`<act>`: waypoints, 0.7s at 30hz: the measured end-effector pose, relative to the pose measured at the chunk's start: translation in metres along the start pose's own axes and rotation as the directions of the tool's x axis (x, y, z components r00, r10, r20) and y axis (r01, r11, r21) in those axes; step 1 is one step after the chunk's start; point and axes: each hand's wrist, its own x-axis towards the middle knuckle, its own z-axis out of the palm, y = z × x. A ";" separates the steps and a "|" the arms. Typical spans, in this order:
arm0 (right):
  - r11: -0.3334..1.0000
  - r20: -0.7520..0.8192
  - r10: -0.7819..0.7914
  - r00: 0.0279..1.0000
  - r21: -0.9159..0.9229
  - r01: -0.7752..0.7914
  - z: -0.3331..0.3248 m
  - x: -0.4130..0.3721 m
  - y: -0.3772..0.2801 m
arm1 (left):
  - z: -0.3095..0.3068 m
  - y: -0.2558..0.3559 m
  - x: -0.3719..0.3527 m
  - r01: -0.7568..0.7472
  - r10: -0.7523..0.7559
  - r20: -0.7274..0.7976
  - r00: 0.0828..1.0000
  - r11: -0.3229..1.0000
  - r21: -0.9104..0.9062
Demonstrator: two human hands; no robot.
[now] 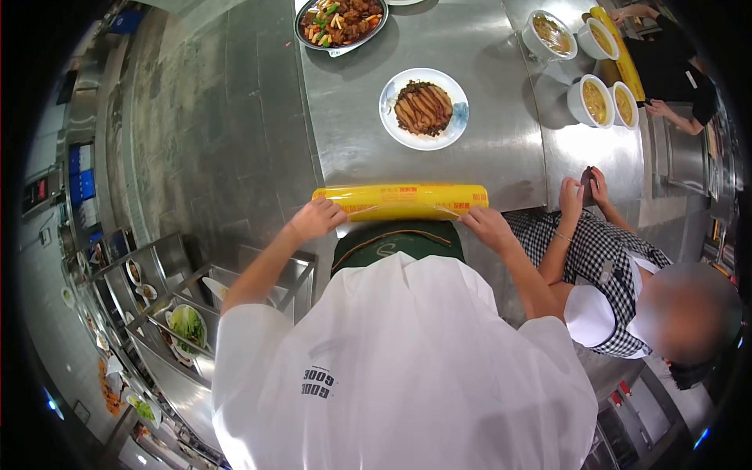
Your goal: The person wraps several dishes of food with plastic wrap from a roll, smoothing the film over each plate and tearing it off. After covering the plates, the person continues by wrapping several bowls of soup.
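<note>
A yellow roll of cling film [399,201] with red print lies across the near edge of the steel table, in front of my body. At its left end my left hand [319,218] is closed, fingertips pinching the film's edge. My right hand [487,228] pinches the film at the other end of the roll. Thin creases of film show near both hands. Beyond the roll stands a white plate [395,129] bearing sliced meat [424,109] on dark chopped greens.
A dark oval dish of diced food [342,21] sits at the table's far edge. Several white bowls [576,102] and another yellow roll [619,55] are at right. A co-worker in a checked apron [583,243] stands close on my right; another person [674,70] works farther off. Shelves [168,313] hold plates at left.
</note>
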 end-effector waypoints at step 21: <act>0.976 -0.173 -0.180 0.968 -0.154 0.154 -0.032 0.007 0.001 | -0.035 -0.002 0.020 0.064 -0.030 -0.325 0.945 0.993 0.095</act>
